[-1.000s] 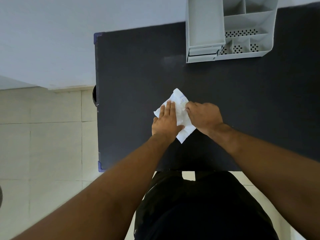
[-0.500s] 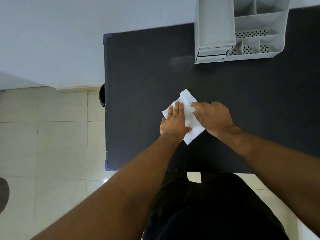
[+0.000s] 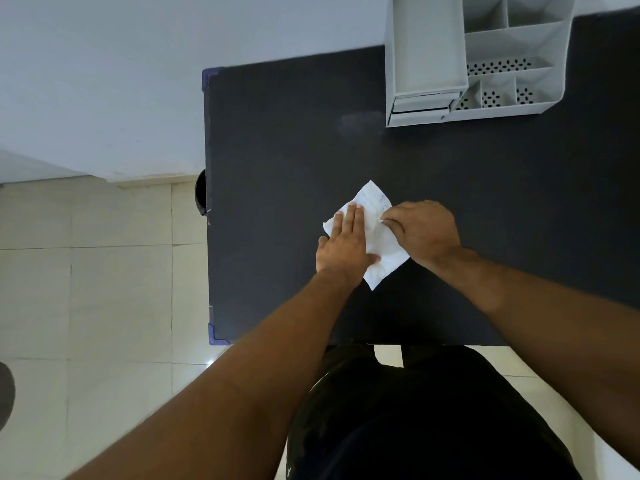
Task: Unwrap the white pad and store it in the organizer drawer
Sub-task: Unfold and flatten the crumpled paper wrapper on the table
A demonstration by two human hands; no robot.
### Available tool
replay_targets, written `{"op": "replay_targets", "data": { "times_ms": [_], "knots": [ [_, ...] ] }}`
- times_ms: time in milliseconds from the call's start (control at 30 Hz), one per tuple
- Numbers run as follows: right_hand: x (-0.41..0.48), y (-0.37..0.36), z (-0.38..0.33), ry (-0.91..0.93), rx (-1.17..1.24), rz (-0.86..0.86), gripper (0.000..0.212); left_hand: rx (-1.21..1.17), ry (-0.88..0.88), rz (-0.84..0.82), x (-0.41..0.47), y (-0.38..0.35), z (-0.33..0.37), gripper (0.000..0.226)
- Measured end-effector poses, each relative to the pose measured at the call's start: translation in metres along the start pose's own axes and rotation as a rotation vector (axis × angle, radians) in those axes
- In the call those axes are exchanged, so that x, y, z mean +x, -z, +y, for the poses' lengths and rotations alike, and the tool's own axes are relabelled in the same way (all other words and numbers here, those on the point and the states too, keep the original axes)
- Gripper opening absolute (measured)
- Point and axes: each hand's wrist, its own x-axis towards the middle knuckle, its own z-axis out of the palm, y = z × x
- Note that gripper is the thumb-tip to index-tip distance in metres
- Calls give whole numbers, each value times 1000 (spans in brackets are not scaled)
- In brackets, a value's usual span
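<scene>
The white pad (image 3: 379, 237) lies flat on the dark worktop (image 3: 294, 161), turned cornerwise so one point faces the person and the other faces the back wall. It sits near the front edge, roughly mid-width, with faint bluish print on its far corner that is too small to read.

The left hand (image 3: 343, 244) is laid palm-down on the pad's left half. Its fingers (image 3: 354, 220) are straight and close together, pressing the pad against the worktop rather than grasping it. The right hand (image 3: 427, 233) comes in from the other side with its fingers curled. Its fingertips (image 3: 389, 221) are bunched at the pad's right edge and look to be pinching the wrapping there, though the pinch itself is small and partly hidden by the knuckles.

Well apart from the pad, at the far right of the worktop, stands the grey organizer (image 3: 502, 110). It has one long open compartment on its left, smaller perforated cells on its right, and two shallow drawers (image 3: 420, 105) stacked low at its front-left corner — both look pushed in.

Blue corner guards (image 3: 208, 76) cap the worktop's left corners. Below that edge is pale tiled floor (image 3: 86, 271), and a small dark round shape (image 3: 200, 192) pokes out beside the edge — I cannot tell what it is. The person's dark clothing (image 3: 415, 410) fills the foreground.
</scene>
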Motion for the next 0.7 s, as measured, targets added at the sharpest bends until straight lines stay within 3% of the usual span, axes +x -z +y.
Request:
{"op": "replay_targets", "data": {
  "times_ms": [233,367,467,633,700],
  "knots": [
    [-10,-4,-8,-228,271,74,18,21,0,20,-2,-2,3,100],
    [3,11,-2,-561,408,203,12,12,8,-3,-4,-2,-1,104],
    [5,19,15,-621,515,126,11,14,-9,-13,-4,0,-2,106],
    [-6,23,13,-860,1029,77,6,88,-65,-17,0,20,-25,109],
    [-15,22,7,-932,1174,-15,5,151,-57,-18,2,34,-41,106]
  ]
}}
